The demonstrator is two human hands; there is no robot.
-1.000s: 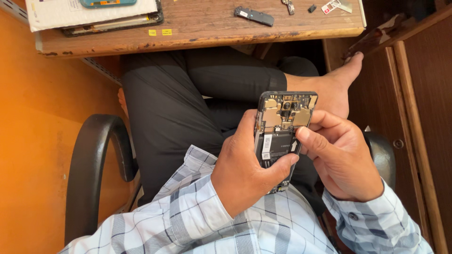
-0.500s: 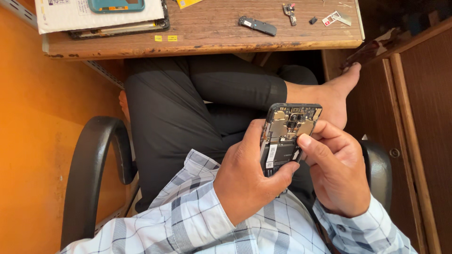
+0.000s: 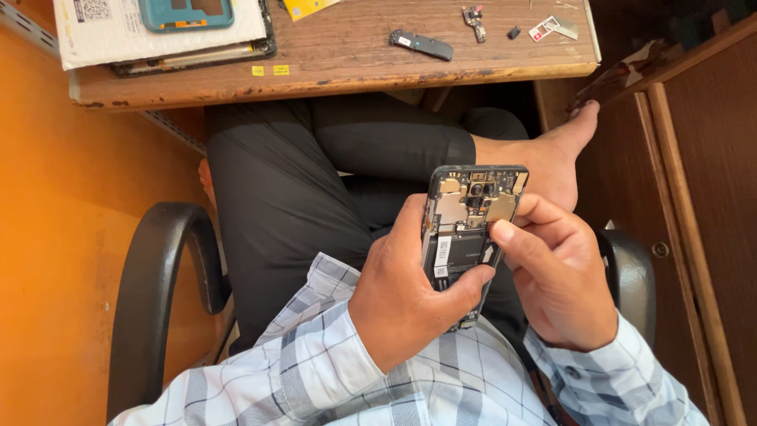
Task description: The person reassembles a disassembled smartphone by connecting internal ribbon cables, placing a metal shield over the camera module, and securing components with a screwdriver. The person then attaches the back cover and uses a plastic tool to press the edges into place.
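A smartphone with its back cover off [image 3: 469,229] is held upright over my lap, its circuit board, gold shields and black battery exposed. My left hand [image 3: 410,296] wraps around the phone's lower half from the left, thumb across its bottom edge. My right hand [image 3: 556,276] steadies the right side, with the thumb tip pressing on the board near the middle and a finger resting along the upper right edge.
A worn wooden desk [image 3: 347,71] lies ahead with a black plastic strip [image 3: 422,45], small loose phone parts [image 3: 475,20], a teal phone case [image 3: 185,13] on white paper and a dark tray. A black chair armrest [image 3: 154,292] curves at left; a wooden cabinet [image 3: 702,197] stands at right.
The phone and both hands have shifted slightly right and up in view as my head moved. The grip is unchanged; the right thumb stays on the board.
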